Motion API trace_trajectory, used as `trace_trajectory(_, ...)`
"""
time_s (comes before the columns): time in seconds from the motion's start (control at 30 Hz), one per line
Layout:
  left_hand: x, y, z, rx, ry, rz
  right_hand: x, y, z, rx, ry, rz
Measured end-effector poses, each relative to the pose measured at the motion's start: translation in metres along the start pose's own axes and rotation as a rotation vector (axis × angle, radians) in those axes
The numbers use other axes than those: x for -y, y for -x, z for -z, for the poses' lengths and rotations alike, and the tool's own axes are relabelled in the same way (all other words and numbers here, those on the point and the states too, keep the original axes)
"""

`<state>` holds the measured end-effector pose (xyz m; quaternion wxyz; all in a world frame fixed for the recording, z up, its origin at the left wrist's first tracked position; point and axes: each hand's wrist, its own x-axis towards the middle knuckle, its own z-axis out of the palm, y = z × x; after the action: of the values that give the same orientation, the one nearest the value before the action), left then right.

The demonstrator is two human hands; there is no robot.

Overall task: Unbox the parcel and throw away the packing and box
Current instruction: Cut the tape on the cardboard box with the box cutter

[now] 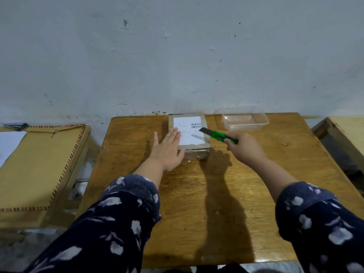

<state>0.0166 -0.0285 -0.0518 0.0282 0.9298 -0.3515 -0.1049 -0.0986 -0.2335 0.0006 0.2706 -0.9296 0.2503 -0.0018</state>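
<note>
A small brown cardboard parcel [197,152] with a white shipping label on top sits closed at the far middle of the wooden table [206,203]. My left hand [167,148] lies flat, fingers apart, on the parcel's left side and front corner. My right hand [246,148] grips a green utility knife [220,135] with its blade out. The blade tip hovers over the label's right edge; whether it touches the box is unclear.
A clear plastic container [244,120] stands empty at the back right of the table, near the wall. A lower bench with a woven mat [39,164] is to the left. Another wooden piece [346,127] stands at the right.
</note>
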Motion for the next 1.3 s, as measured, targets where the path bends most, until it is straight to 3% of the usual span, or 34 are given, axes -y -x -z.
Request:
trace_trajectory(0.1,-0.013,-0.002,0.001,-0.040,0.003,-0.017,-0.001,-0.005,0.002,0.075,-0.338,-0.120)
trace_trajectory(0.33,-0.043,-0.027,-0.005,-0.085,0.045,0.037,-0.003,-0.013,0.003,0.106,-0.659,-0.279)
trace_trajectory(0.6,-0.037,-0.049,-0.010,-0.091,0.041,0.144,-0.012,-0.042,-0.011,0.207,-0.724,-0.365)
trace_trajectory(0.97,-0.006,-0.045,-0.007,-0.090,0.013,0.066,0.005,-0.069,-0.039,0.246,-0.710,-0.375)
trace_trajectory(1.13,0.011,-0.030,-0.004,-0.067,0.005,-0.006,0.016,-0.068,-0.052,0.145,-0.674,-0.348)
trace_trajectory(1.3,0.023,-0.012,-0.006,-0.069,0.004,-0.019,0.016,-0.067,-0.072,-0.063,-0.446,-0.302)
